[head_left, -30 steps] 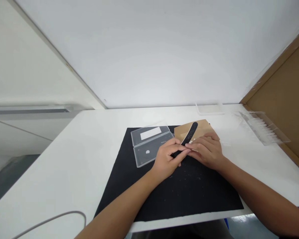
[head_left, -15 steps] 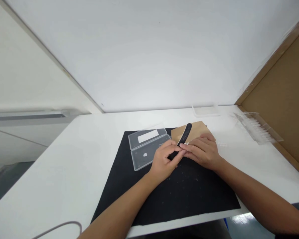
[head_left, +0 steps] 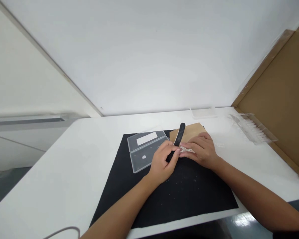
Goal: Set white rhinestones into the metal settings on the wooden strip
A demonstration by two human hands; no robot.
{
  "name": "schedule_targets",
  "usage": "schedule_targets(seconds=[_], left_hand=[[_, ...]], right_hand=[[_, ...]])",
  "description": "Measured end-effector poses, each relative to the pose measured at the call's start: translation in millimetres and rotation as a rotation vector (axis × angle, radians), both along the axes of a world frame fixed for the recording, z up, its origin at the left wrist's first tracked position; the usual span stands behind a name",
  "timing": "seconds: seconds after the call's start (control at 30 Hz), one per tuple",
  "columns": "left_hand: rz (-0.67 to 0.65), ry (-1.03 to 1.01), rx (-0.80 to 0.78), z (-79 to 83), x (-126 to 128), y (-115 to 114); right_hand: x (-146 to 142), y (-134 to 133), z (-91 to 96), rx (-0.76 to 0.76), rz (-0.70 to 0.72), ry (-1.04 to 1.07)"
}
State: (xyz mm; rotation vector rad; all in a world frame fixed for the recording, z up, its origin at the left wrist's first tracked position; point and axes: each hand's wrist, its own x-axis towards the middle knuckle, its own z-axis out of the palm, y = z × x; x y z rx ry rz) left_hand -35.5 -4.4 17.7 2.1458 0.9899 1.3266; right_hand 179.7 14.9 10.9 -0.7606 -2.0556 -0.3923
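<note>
My left hand (head_left: pixel 161 163) is closed around the lower part of a black, curved nail file (head_left: pixel 180 132), whose rounded upper end points up and away from me. Close against it, my right hand (head_left: pixel 204 150) pinches a small clear, whitish piece (head_left: pixel 184 149) between thumb and fingers. Its exact kind is too small to tell. The fingertips of both hands meet over a black mat (head_left: pixel 184 196). A sheet of brown paper or card (head_left: pixel 194 128) lies just behind them, partly covered by my right hand. Left of my left hand, an opened clear plastic case (head_left: pixel 137 161) has a white label.
On the white table (head_left: pixel 64 172), a clear tray (head_left: pixel 203 113) stands against the back wall. Clear packs of whitish pieces (head_left: pixel 255 130) lie at right, beside a cardboard panel (head_left: pixel 286 96). White specks dot the mat. A cable (head_left: pixel 64 228) crosses the front left.
The nail file has shifted slightly left and stands more upright. My right fingers have opened a little around the small clear piece, which now shows more. The whole view has moved slightly.
</note>
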Motion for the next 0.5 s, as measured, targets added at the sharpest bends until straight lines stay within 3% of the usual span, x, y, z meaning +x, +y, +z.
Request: schedule_targets(seconds=[0.27, 0.5], left_hand=[[0.029, -0.02, 0.029, -1.8, 1, 0], [0.238, -0.066, -0.053, -7.1, -5, 5]], right_hand=[[-3, 0, -2.8, -0.032, 0.01, 0.016], [8, 6, -2.0, -0.12, -0.012, 0.08]])
